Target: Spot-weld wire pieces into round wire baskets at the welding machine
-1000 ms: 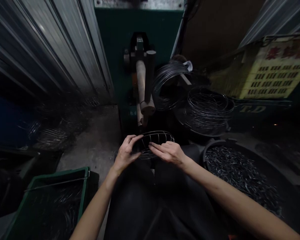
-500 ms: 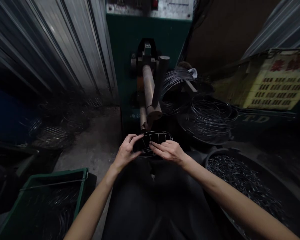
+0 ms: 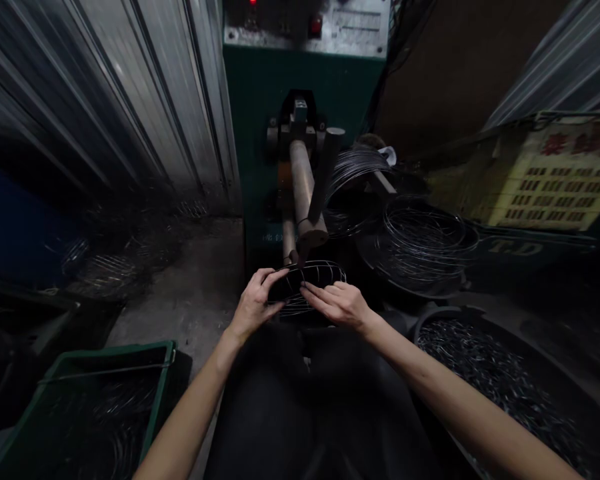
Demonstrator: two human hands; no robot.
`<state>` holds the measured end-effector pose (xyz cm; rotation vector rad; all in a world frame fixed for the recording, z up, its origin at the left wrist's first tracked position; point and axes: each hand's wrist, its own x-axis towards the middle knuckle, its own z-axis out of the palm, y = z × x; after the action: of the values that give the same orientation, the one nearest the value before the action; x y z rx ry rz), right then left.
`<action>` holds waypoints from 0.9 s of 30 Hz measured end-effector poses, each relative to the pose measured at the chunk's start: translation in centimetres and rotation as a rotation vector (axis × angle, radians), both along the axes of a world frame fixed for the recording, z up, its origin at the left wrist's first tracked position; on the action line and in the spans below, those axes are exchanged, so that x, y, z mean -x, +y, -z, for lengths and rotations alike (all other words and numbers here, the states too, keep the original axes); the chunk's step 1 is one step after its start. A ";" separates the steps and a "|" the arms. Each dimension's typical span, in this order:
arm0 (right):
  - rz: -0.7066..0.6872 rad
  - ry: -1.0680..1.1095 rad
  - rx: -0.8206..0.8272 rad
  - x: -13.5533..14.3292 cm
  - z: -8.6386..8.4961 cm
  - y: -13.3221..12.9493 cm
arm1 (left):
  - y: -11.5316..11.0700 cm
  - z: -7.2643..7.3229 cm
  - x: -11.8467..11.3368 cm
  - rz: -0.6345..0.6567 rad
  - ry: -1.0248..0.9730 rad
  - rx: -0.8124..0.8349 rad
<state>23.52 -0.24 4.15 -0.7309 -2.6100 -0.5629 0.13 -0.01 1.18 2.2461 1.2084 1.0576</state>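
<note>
A round wire basket (image 3: 325, 268) is held in front of my lap, tilted, its far rim at the tips of the machine's electrodes. My left hand (image 3: 257, 303) grips its left side, thumb below and fingers on the upper rim. My right hand (image 3: 339, 303) is closed at the near right side, fingertips pinching a thin upright wire of the basket. Just beyond stands a green spot-welding machine (image 3: 300, 73) with a thick upper arm (image 3: 304, 177) and a thinner lower arm (image 3: 289, 237). The exact contact between wire and electrode is too dark to make out.
At lower right a round tub (image 3: 480, 360) holds many short wire pieces. Behind it lie wire rings (image 3: 425, 233) in another tub, and a wire coil (image 3: 360, 163) hangs by the machine. A yellow crate (image 3: 555, 173) stands right, a green crate (image 3: 167, 360) lower left.
The view has tipped up slightly, so the machine sits lower in it. A red light now shows on the panel. Both hands keep their hold on the basket, almost unmoved.
</note>
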 end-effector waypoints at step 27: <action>1.182 0.498 0.404 -14.0 5.0 -12.7 | -0.6 4.6 1.2 -0.194 -0.283 0.001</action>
<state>37.53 -12.95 -0.87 -2.2101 -1.6131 -0.0686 -1.10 -0.57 -3.45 1.9252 1.3179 1.3928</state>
